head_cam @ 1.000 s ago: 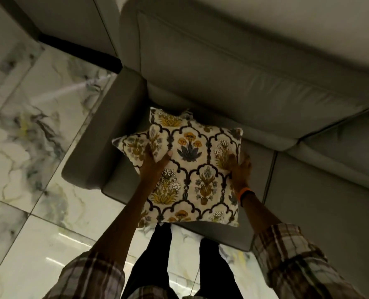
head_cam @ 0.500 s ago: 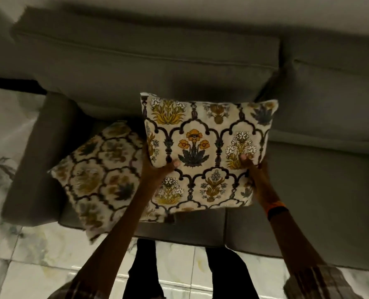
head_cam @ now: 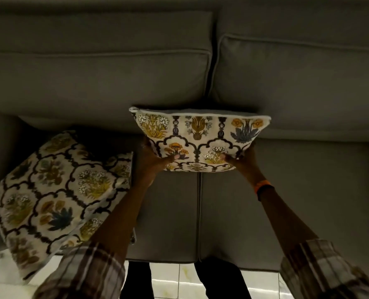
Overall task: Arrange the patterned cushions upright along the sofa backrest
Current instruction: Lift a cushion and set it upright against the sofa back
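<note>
**One cushion going up against the backrest, one still lying flat**

A moment ago the person was holding this patterned cushion (head_cam: 200, 139) out over the seat with its face towards them; now it is sitting further back, at centre frame, its top edge touching or just short of the grey backrest (head_cam: 97, 83) where the two back cushions meet. It is nearly upright, so this one looks almost placed.

The left hand (head_cam: 152, 160) is gripping the cushion's lower left side, thumb pressing on the printed front and the fingers (head_cam: 144, 145) wrapping behind the edge. The right hand (head_cam: 242, 158), with an orange band at the wrist, is mirroring it on the lower right side. Both hands are closed around the cushion, not let go.

The second patterned cushion (head_cam: 56, 195) is lying flat and skewed at lower left of the frame, on the seat (head_cam: 287, 201) beside the armrest, one corner hanging over the front edge above the tiled floor (head_cam: 170, 277). By my reckoning it is the job remaining: it needs lifting and standing up alongside the first.
</note>
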Action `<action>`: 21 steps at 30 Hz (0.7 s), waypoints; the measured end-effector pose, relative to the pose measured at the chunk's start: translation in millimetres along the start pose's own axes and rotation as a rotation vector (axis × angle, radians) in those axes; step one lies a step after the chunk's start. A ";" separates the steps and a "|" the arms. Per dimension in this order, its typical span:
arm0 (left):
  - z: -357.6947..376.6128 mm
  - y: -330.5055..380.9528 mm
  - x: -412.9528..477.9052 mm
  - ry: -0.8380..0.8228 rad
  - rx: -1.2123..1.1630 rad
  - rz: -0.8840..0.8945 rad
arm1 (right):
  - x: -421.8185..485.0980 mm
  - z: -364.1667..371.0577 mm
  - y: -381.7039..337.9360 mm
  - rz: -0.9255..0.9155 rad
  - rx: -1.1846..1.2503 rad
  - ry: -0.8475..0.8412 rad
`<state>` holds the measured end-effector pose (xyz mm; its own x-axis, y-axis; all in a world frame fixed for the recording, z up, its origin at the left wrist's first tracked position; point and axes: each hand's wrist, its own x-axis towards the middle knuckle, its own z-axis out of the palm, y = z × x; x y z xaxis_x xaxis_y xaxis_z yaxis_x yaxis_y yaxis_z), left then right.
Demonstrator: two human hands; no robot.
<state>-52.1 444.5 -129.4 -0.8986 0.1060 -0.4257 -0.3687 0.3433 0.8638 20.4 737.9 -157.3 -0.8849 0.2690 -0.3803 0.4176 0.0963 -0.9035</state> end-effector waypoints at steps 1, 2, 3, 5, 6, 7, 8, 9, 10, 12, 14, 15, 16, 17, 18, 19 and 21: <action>2.7 0.5 -0.8 0.037 -0.005 0.028 | 0.3 -0.3 -1.9 0.009 -0.018 0.007; 5.2 2.5 -2.8 0.068 -0.009 0.068 | -0.3 0.2 -0.7 0.014 -0.020 0.010; 6.6 2.2 -5.2 0.094 -0.013 0.103 | -3.1 0.6 0.5 0.017 -0.023 0.035; 4.9 -7.9 -8.4 0.129 -0.020 0.131 | -6.2 3.3 4.6 0.039 0.010 0.094; 3.0 -12.5 -10.9 0.124 -0.036 0.119 | -8.6 6.4 7.8 0.071 0.028 0.114; 0.3 -19.9 -11.4 0.114 -0.045 0.111 | -12.7 11.7 9.2 0.096 0.023 0.119; -2.0 -25.4 -12.4 0.097 -0.036 0.126 | -16.6 18.4 12.6 0.126 0.037 0.127; -3.2 -32.5 -11.7 0.072 -0.024 0.156 | -19.5 25.7 17.6 0.187 0.041 0.161; -6.3 -35.6 -13.4 0.063 -0.023 0.157 | -22.8 37.4 24.4 0.277 0.046 0.189; -21.9 -31.7 -20.4 0.093 0.018 0.047 | -36.5 70.3 27.3 0.474 0.005 0.157; -46.8 -27.6 -29.0 0.157 0.136 -0.060 | -54.9 114.4 7.3 0.572 -0.104 0.028; -66.4 -29.9 -34.4 0.177 0.194 -0.075 | -62.7 140.7 -4.9 0.555 -0.157 -0.036; -88.0 -32.9 -41.1 0.206 0.246 -0.068 | -68.6 168.5 -16.7 0.499 -0.203 -0.082; -112.0 -39.2 -46.9 0.251 0.294 -0.062 | -73.0 197.3 -29.2 0.429 -0.239 -0.114; -138.3 -46.9 -54.0 0.311 0.352 -0.068 | -75.5 227.2 -39.9 0.363 -0.251 -0.133; -161.5 -56.6 -60.8 0.369 0.403 -0.083 | -77.3 252.9 -52.6 0.311 -0.265 -0.142; -218.3 -81.2 -79.5 0.490 0.434 -0.148 | -77.9 314.3 -76.6 0.217 -0.299 -0.168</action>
<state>-2.7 204.5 -106.9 -0.8878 -0.3718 -0.2711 -0.4591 0.6764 0.5759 -7.5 408.3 -120.6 -0.7807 0.1556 -0.6053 0.6180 0.3360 -0.7108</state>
